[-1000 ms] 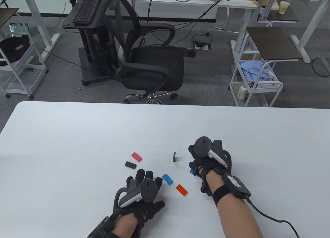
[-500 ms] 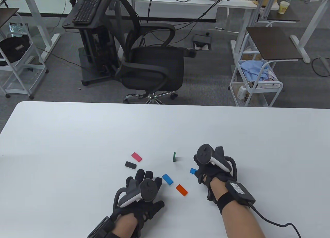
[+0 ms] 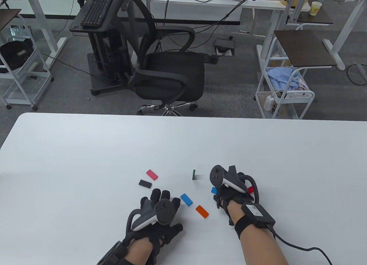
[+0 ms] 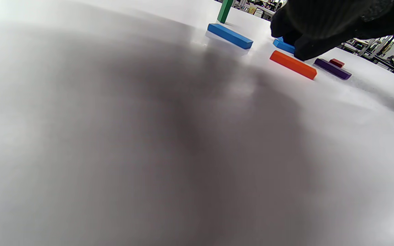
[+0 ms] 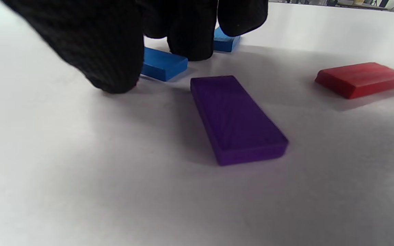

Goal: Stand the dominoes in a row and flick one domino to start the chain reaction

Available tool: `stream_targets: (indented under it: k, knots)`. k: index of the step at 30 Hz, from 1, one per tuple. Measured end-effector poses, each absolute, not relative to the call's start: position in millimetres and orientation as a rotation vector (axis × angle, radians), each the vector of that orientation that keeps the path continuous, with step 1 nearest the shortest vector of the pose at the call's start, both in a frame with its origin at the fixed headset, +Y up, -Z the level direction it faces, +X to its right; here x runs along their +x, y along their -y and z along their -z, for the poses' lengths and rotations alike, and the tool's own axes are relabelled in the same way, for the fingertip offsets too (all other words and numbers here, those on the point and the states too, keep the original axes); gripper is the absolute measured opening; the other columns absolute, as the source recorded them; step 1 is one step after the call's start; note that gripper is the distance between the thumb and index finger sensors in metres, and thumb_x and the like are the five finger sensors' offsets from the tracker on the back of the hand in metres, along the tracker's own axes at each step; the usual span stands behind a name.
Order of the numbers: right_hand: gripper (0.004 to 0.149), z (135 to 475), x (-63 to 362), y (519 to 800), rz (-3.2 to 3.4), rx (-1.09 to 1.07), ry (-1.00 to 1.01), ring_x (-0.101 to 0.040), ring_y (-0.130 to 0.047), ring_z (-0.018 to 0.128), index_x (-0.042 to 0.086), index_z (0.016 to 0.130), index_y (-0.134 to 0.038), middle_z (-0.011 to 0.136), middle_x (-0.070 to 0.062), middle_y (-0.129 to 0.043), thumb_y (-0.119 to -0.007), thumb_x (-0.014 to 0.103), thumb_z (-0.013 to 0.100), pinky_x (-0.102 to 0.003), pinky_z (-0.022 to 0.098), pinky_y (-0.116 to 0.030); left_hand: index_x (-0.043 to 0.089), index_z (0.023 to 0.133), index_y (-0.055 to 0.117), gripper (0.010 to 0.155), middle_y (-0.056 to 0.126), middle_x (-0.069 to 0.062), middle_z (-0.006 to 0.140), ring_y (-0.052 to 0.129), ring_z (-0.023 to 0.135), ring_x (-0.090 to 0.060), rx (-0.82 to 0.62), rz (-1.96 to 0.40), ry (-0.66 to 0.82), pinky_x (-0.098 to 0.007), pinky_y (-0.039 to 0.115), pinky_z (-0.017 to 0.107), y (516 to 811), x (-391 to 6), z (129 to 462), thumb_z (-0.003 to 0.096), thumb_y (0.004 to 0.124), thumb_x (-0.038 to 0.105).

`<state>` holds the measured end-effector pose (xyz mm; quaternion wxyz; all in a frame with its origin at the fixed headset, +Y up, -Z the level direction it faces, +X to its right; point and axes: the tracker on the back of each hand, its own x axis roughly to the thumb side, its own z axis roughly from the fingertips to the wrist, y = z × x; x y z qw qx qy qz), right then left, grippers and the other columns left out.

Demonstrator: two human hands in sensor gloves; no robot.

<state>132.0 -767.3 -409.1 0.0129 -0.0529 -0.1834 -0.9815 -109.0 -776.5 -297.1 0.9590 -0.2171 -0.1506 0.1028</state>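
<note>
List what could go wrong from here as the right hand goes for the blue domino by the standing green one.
1. The green domino is the only one upright, and the right hand works close beside it; a stray brush could topple it.
2. The fingers press down on the blue domino, which lies flat on the table; it may slide before the grip closes.

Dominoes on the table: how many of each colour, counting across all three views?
Pink domino: 1
Black domino: 1
Green domino: 1
Blue domino: 2
Orange domino: 1
Purple domino: 1
Red domino: 1
Total: 8
</note>
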Motion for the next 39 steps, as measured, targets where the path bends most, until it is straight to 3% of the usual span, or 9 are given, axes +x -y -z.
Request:
stream_targets:
  k: [15,24,39]
  knots:
    - [0.062,411.7,112.0,765.8,2.914,-0.225,0.547,-0.04,-0.061,0.091,0.021,0.097,-0.052,0.091,-0.01,-0.074,-0.088,0.031,0.047,-0.066,0.074,-0.027,0.034,0.107,0.016,0.082,-0.01,-0.005,0.112,-0.019,0.098,-0.034,-0.454,-0.203,0.313,-0.066,-0.003,0.065,777.4,-107.9,296.4,0.0464,0.063,0.063]
    - [0.067,409.8,107.7,767.0,2.879,-0.261,0.516,-0.041,-0.065,0.086,0.017,0.097,-0.051,0.087,-0.012,-0.076,-0.089,0.035,0.045,-0.067,0.073,-0.026,0.034,0.107,0.017,0.082,-0.01,-0.004,0.112,-0.019,0.098,-0.034,-0.454,-0.207,0.314,-0.066,-0.003,0.065,777.3,-108.0,296.5,0.0464,0.063,0.063]
    - [0.055,407.7,131.7,747.5,3.09,-0.217,0.502,-0.042,-0.063,0.087,0.025,0.093,-0.062,0.089,-0.011,-0.076,-0.089,0.035,0.046,-0.067,0.074,-0.026,0.034,0.107,0.017,0.082,-0.01,-0.004,0.112,-0.019,0.098,-0.034,-0.439,-0.216,0.312,-0.066,-0.003,0.065,776.2,-108.6,296.7,0.0463,0.063,0.063]
